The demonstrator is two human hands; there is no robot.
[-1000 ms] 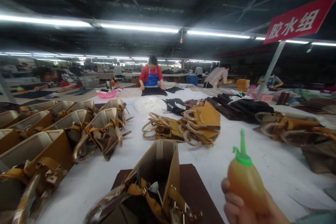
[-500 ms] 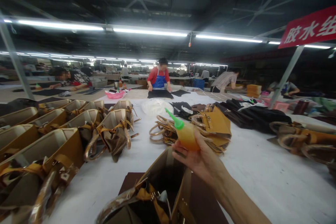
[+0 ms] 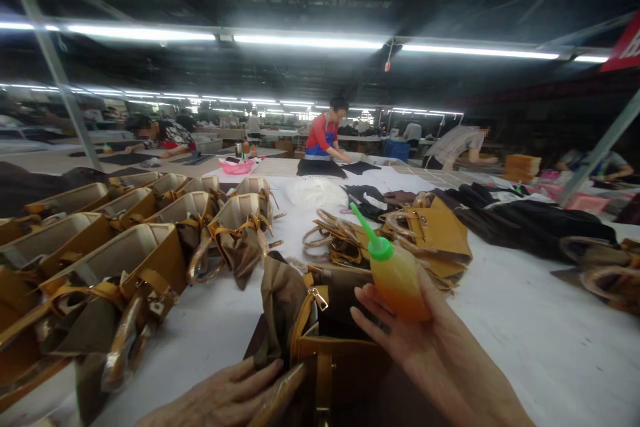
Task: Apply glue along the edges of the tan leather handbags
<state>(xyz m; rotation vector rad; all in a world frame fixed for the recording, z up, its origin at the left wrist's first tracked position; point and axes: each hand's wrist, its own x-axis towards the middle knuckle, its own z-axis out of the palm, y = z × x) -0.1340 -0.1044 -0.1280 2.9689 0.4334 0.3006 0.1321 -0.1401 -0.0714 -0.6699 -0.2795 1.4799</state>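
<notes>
Toward the table's [image 3: 520, 327] near edge, your right hand [image 3: 417, 347] held the bottle [image 3: 400, 287] tilted leftward beside the bag [image 3: 345, 350], your left hand's [image 3: 220, 395] grip unclear.

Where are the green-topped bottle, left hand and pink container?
Green-topped bottle [image 3: 399, 277], head view: its orange body.
Left hand [image 3: 225, 392], head view: its back.
Pink container [image 3: 233, 168], head view: its near wall.

The left hand [image 3: 225, 393] has come into view at the bag [image 3: 347, 355].

A broad white-topped table [image 3: 530, 340] carries rows of open, boxy mustard-and-brown handbags [image 3: 156, 259] at left; near middle, one open mustard-yellow bag [image 3: 353, 355]; beyond it, piled mustard-yellow bags [image 3: 446, 230]; far right, black cloth [image 3: 530, 215].
</notes>
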